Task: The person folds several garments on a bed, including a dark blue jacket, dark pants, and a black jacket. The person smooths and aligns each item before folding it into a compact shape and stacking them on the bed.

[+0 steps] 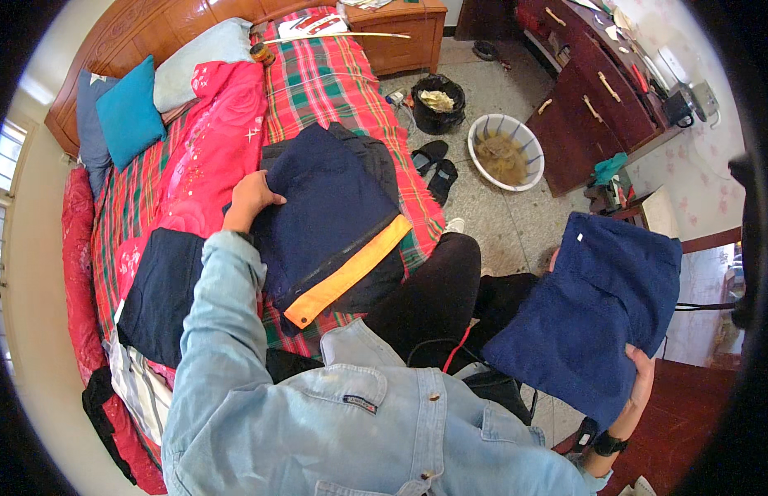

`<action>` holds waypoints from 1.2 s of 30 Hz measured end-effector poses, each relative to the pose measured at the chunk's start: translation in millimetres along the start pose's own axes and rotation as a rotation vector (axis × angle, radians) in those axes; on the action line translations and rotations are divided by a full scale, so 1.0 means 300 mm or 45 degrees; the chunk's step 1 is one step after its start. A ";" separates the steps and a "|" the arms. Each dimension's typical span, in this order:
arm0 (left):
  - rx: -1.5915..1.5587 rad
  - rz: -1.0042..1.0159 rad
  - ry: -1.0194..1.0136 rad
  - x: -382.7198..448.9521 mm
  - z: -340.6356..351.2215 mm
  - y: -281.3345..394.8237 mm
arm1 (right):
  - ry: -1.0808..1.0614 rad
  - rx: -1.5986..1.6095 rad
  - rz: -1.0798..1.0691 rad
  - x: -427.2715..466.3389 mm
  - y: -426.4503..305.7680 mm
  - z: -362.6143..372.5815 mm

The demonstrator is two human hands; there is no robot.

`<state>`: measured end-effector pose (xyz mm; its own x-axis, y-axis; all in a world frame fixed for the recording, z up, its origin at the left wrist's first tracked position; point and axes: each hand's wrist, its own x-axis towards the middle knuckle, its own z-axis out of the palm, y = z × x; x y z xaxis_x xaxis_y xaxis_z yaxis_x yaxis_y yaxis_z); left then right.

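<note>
On the bed, my left hand grips the left edge of a navy folded garment, with the thumb on top and the fingertips partly hidden. An orange band with a dark strip beside it runs along the garment's near edge. Dark grey cloth lies beneath it. Off to the right, my right hand holds a blue folded cloth by its lower edge, in the air beside the bed. The thumb shows on the cloth's face; the other fingers are behind it. A small white tag marks its upper part.
A black folded garment lies left of my left arm on the plaid bedsheet, near a red floral blanket. On the floor stand a basin of murky water, a lined bin and black shoes. A dark red cabinet stands right.
</note>
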<state>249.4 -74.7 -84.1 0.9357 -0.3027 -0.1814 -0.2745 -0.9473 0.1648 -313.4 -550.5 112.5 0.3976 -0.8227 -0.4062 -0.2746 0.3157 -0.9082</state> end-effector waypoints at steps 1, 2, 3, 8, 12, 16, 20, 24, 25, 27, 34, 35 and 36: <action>0.023 -0.002 0.011 -0.040 -0.024 0.038 | 0.017 -0.021 -0.044 0.001 0.003 0.013; 0.111 0.110 0.204 -0.123 -0.024 0.090 | 0.044 -0.033 0.003 0.011 0.006 0.000; 0.188 0.149 0.324 -0.198 -0.015 0.122 | 0.065 -0.045 0.045 0.028 0.012 -0.027; 0.192 0.806 0.729 -0.642 0.040 0.209 | 0.158 -0.068 -0.047 -0.015 -0.018 0.124; -0.095 0.932 0.576 -0.809 0.080 0.216 | -0.038 0.031 0.045 0.056 -0.038 0.151; -0.128 0.825 0.538 -0.786 0.099 0.184 | -0.080 0.021 0.021 0.070 -0.020 0.179; -0.228 0.367 0.606 -0.654 0.145 0.118 | -0.095 0.030 -0.019 0.044 -0.020 0.208; -0.596 -0.075 0.720 -0.394 0.184 -0.016 | -0.015 0.005 -0.014 0.024 -0.009 0.197; -0.431 -0.043 0.643 -0.326 0.208 -0.094 | 0.005 0.003 -0.012 0.021 -0.005 0.192; -0.190 -0.250 0.710 -0.278 0.156 -0.074 | 0.016 0.048 0.020 0.020 0.007 0.177; -0.495 -0.645 1.109 -0.450 0.317 -0.095 | 0.050 0.065 0.100 0.019 0.027 0.141; -0.579 -0.727 1.051 -0.510 0.351 -0.065 | 0.050 0.060 0.105 0.028 0.028 0.140; -0.732 -0.770 0.929 -0.561 0.420 -0.079 | 0.036 0.055 0.108 0.040 0.024 0.148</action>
<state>70.6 -14.5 -179.6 0.8386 0.5069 0.1995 0.2390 -0.6715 0.7014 -271.7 -537.2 96.6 0.3496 -0.8048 -0.4798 -0.2681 0.4047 -0.8743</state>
